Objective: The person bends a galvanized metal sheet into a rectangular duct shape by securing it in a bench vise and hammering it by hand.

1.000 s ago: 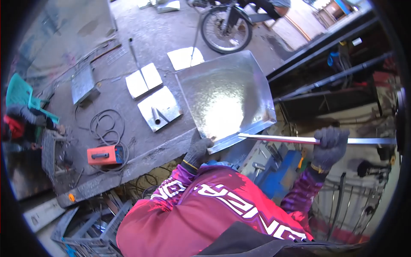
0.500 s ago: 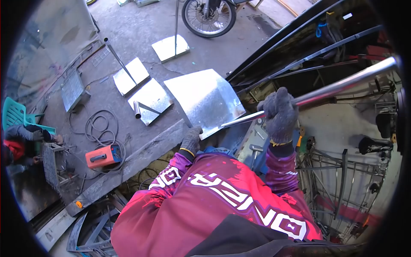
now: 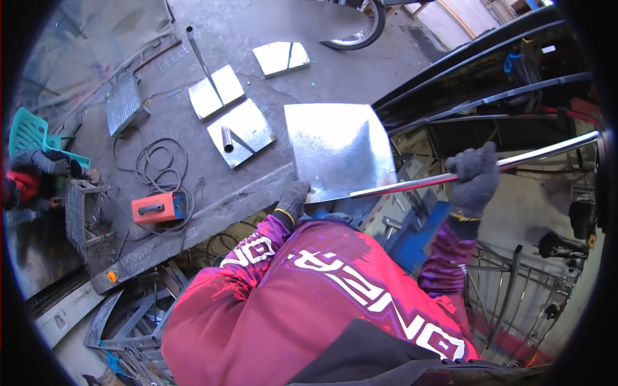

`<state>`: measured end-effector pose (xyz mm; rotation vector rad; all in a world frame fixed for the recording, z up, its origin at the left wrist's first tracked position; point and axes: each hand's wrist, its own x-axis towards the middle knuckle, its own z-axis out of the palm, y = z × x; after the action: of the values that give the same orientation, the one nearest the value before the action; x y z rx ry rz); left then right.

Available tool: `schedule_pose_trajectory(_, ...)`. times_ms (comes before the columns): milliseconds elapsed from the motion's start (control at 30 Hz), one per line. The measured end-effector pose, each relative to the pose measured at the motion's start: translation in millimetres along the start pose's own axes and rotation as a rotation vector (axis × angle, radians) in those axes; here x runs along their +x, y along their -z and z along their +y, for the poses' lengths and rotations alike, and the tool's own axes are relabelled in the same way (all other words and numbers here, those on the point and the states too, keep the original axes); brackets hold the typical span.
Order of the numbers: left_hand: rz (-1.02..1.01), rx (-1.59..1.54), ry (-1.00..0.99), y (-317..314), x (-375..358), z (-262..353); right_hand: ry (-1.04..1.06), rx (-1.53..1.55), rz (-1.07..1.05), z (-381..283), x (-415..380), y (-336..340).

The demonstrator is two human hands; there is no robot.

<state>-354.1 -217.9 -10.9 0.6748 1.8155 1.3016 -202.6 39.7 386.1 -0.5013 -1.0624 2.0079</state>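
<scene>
My gloved left hand [image 3: 294, 198] is closed on the near left corner of a shiny, slightly curved metal sheet [image 3: 338, 148]. A long bright metal tube [image 3: 547, 150] meets the sheet's near edge and slants away to the right. My gloved right hand [image 3: 473, 179] wraps round this tube partway along its length, its palm side hidden. Sheet and tube are held in front of my body.
Several similar sheets [image 3: 217, 91] with tubes standing on them rest on the floor. Left of them are an orange machine [image 3: 154, 208] with coiled cable [image 3: 154, 154], a teal chair [image 3: 29, 134] and a person [image 3: 26, 183]. A hammer [image 3: 390, 222] lies by my right side.
The sheet has turned and moved right, with the tube's far end lower in view. My right hand has shifted right and slightly down; my left hand still grips the corner. The view has shifted too.
</scene>
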Motion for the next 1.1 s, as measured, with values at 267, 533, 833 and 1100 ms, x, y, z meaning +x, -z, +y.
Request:
schedule_pose_trajectory(267, -0.008, -0.05, 0.417, 11, -10, 28, -0.025, 0.016, 0.046, 26, -29, 11)
schedule_pose_trajectory(533, -0.258, -0.088, 0.199, 33, -39, 41, -0.037, 0.162, -0.041, -51, -33, 68)
schedule_pose_trajectory(833, 0.171, -0.301, 0.678, 6, -2, 93, 0.142, -0.227, 0.173, 18, -53, -8)
schedule_pose_trajectory(1100, -0.112, 0.438, -0.034, 37, -51, 68, 0.108, 0.392, -0.071, -47, -84, 102)
